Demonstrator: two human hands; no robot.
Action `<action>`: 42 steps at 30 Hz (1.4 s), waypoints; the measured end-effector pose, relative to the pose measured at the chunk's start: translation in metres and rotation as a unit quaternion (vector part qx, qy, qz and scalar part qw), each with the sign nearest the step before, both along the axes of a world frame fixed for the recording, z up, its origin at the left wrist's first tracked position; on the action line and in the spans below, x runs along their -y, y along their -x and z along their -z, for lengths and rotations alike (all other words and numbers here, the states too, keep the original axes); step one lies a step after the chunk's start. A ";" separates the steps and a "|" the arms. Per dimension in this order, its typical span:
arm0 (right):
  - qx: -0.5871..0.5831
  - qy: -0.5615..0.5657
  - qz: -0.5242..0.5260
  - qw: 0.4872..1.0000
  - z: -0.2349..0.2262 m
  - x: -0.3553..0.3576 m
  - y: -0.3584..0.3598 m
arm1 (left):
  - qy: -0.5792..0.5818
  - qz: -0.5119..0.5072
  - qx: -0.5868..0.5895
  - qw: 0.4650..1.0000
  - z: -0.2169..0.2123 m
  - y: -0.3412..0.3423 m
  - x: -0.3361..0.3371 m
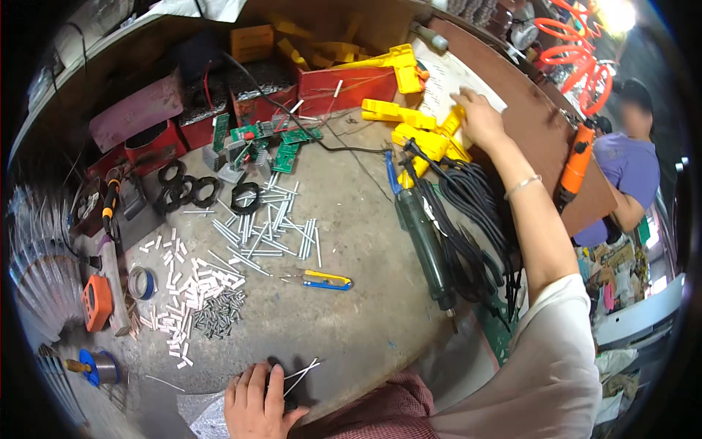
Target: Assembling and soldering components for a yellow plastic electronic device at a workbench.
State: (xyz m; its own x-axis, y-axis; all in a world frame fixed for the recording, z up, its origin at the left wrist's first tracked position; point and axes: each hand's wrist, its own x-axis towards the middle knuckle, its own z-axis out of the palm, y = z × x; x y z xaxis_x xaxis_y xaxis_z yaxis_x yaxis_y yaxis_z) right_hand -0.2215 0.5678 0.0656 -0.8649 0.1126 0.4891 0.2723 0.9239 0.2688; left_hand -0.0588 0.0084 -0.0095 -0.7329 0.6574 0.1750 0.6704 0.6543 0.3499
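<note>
Under the right hand (479, 117) fingers lies a yellow plastic housing (431, 139).

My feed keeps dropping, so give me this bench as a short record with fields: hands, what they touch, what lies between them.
left hand: at the near edge, flat on a dark object beside thin white sleeves
right hand: stretched far out, on a yellow plastic housing
grip state: cannot tell for either hand
bench middle: electric screwdriver, black cables, yellow and blue utility knife
left side: pile of screws, white tube pieces, black rings
far side: green circuit boards
</note>
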 end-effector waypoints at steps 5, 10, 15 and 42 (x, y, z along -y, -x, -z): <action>0.184 -0.231 0.125 0.947 -0.009 0.000 0.027 | 0.065 -0.004 -0.050 0.997 0.017 -0.012 0.024; 0.077 -0.208 0.100 0.970 -0.067 0.006 -0.047 | 0.103 -0.052 -0.023 0.993 0.011 -0.022 0.034; -0.190 -0.068 -0.098 0.975 -0.093 0.039 -0.109 | 0.100 -0.051 -0.037 0.993 0.010 -0.038 0.072; 0.111 0.385 -0.155 0.903 0.076 0.286 0.013 | -0.602 -0.204 0.313 0.706 -0.019 -0.032 0.066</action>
State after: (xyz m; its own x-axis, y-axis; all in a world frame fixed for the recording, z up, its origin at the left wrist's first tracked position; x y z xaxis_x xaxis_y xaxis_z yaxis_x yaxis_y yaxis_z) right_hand -0.2344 0.2818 -0.0105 -0.9804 0.0805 0.1796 -0.0137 0.8825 -0.4702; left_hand -0.0270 -0.0576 0.0096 -0.9997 0.0212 -0.0156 -0.0209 -0.2757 0.9610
